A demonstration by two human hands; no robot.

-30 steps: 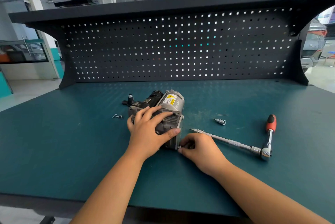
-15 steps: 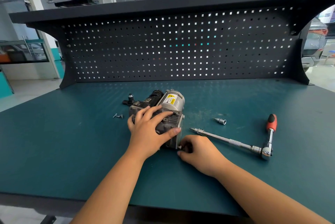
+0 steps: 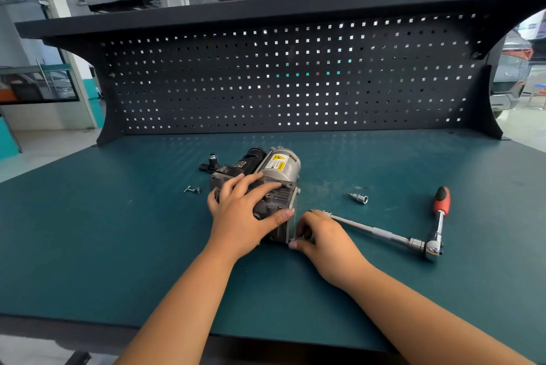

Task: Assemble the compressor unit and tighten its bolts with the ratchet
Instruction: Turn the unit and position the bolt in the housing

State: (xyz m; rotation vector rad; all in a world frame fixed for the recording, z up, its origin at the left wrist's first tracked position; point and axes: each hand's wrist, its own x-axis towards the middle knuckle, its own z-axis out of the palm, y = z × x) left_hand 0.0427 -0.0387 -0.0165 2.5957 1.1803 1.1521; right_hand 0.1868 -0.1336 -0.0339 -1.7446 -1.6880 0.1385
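The grey compressor unit (image 3: pixel 279 171), with a yellow warning label, lies on the green bench top (image 3: pixel 118 246). My left hand (image 3: pixel 239 214) grips its near end from above, fingers curled over the housing. My right hand (image 3: pixel 320 236) is at the unit's lower right corner, with fingertips pinching a small bolt (image 3: pixel 293 240) there. The ratchet (image 3: pixel 437 228), with a red and black handle and a long extension bar (image 3: pixel 372 230), lies on the bench to the right of my right hand.
A loose socket bit (image 3: pixel 361 197) lies right of the unit. Two small bolts (image 3: pixel 192 189) lie to its left, and a black fitting (image 3: pixel 211 162) sits behind them. A dark pegboard back wall (image 3: pixel 295 83) closes the bench's far side.
My right hand's fingers shifted slightly at the unit's lower corner, as if turning the bolt. My left hand and the unit stayed put.
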